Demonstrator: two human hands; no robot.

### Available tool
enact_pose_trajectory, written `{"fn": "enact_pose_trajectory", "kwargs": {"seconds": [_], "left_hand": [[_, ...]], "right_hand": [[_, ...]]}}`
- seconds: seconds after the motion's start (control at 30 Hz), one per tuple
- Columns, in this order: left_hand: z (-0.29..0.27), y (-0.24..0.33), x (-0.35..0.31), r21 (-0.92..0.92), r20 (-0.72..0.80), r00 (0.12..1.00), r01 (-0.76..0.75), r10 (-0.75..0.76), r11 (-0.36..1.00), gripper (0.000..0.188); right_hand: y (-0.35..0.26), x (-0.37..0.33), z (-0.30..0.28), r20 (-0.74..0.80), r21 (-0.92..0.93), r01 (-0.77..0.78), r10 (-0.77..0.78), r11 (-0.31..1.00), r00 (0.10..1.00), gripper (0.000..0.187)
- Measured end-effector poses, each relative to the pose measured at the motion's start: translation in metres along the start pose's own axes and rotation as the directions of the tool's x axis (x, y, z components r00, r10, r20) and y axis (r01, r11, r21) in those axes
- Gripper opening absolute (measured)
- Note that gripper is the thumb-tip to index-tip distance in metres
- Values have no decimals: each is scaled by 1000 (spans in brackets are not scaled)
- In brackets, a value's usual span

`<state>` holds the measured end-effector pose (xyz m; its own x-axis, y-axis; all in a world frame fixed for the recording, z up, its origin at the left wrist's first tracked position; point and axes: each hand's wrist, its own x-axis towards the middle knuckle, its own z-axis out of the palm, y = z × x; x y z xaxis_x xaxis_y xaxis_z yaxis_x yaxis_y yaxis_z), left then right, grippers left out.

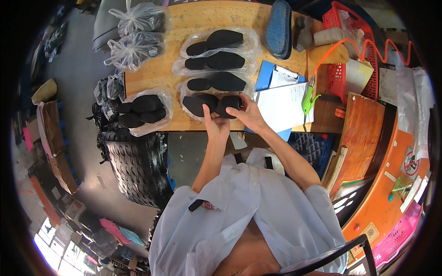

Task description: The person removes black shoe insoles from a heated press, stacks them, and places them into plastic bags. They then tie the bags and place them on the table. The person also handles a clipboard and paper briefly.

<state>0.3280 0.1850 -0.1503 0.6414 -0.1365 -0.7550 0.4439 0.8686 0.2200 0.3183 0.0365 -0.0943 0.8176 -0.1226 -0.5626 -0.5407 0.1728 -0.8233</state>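
Observation:
At the near edge of the wooden table, both my hands are on a pair of black shoe-sole-shaped pieces. My right hand (248, 115) grips the shorter, rounded black piece (226, 105) between thumb and fingers. My left hand (216, 123) has its thumb up against the longer black piece (199, 102), its other fingers partly hidden beneath. These pieces lie over a clear plastic bag (184, 86). Just beyond is another black pair (223, 82), and two more pairs (225, 60) rest on a second clear bag farther back.
To the left, more black pieces (148, 102) sit in a clear bag, with tied bags (133, 50) behind. At right are papers (281, 103), a blue clipboard (264, 76), a green air gun (307, 103) on a coiled orange hose (340, 42), a blue sole-shaped block (278, 30) and a red basket (338, 76).

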Motion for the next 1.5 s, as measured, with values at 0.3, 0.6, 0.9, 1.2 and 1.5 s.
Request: {"fn": "enact_pose_trajectory", "kwargs": {"seconds": [0.3, 0.6, 0.9, 1.2, 1.5], "left_hand": [[-2, -14, 24, 9, -85, 996, -17, 18, 1000, 56], [3, 19, 29, 494, -203, 978, 154, -58, 856, 67], [-1, 19, 30, 503, -185, 981, 152, -66, 851, 74], [15, 11, 38, 601, -227, 972, 186, -57, 777, 74], [26, 19, 35, 658, -266, 962, 231, -65, 717, 85]], "right_hand": [[32, 15, 0, -132, 18, 49, -46, 999, 990, 87], [52, 35, 15, -338, -637, 105, -399, 764, 852, 57], [-4, 20, -9, -236, -737, 341, -695, 583, 680, 33], [9, 85, -4, -50, -790, 358, -634, 498, 771, 45], [11, 81, -4, 12, -802, 424, -698, 420, 716, 55]]}}
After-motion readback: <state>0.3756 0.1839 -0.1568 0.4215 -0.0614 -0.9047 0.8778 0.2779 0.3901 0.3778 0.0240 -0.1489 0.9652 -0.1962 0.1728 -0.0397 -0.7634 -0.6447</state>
